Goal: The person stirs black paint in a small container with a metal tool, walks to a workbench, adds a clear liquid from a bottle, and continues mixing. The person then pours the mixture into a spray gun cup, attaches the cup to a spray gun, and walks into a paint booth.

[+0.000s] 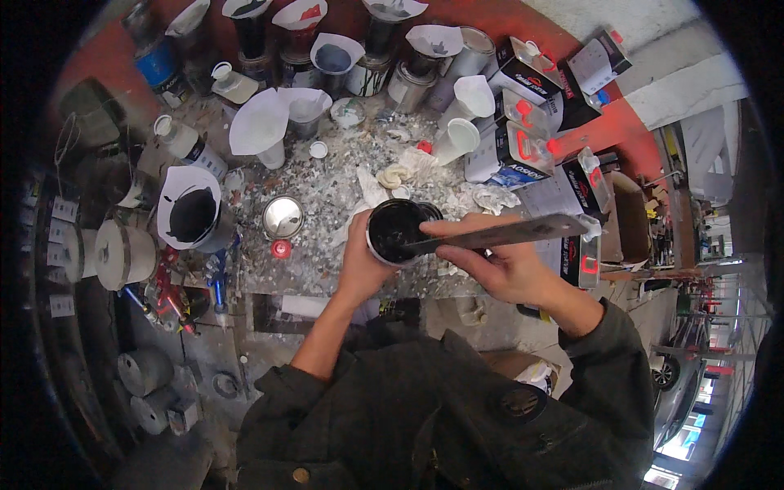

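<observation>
My left hand (pixel 364 263) is wrapped round a cup of black paint (pixel 394 222) from its left side, over the near middle of the bench. My right hand (pixel 513 268) grips a long flat mixing stick (pixel 510 234), thumb below and fingers above. The stick's left end dips into the black liquid, while the other end points off to the right. Dark paint coats the inside of the cup. A second dark round rim shows just behind the cup, partly covered by it. Left of my left hand lie a round metal lid (pixel 283 217) and a red cap (pixel 281 248).
The bench (pixel 327 192) is spattered with paint. Several cups with white paper strainers (pixel 259 122) stand at the back and left. Metal-and-plastic solvent cans (pixel 510 155) crowd the right. Spray guns (pixel 173 294) hang at the left edge. Crumpled rags (pixel 396 175) lie behind the cup.
</observation>
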The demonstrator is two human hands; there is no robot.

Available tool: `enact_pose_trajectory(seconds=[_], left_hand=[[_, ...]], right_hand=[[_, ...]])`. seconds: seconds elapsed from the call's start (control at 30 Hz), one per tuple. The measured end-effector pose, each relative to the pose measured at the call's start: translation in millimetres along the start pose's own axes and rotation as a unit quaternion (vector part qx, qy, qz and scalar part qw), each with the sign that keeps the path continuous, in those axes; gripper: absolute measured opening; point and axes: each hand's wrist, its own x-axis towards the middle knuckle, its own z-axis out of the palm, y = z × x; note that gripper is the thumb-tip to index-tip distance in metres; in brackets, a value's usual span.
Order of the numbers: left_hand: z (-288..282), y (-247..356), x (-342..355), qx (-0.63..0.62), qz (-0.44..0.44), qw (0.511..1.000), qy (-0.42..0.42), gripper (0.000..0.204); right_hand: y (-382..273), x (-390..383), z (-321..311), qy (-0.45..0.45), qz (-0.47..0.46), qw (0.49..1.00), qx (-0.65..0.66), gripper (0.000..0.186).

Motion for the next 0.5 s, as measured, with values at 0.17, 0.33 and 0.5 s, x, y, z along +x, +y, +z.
enact_pose_trajectory(seconds=[0.17,0.33,0.5], left_hand=[[4.2,-3.3,-2.4,0.016,0.03,0.999,0.013,0.077],[1.2,11.0,-2.2,-0.033,-0.002,0.999,-0.002,0.079],[2.7,6.7,0.0,-0.072,0.005,0.997,0.028,0.081]], right_hand=[[-18.2,11.8,-16.1,0.049,-0.025,0.998,0.007,0.031],[0.2,12.5,-15.8,0.026,0.033,0.999,-0.014,0.026],[2.7,2.8,3.8,-0.001,0.07,0.998,0.006,0.027]])
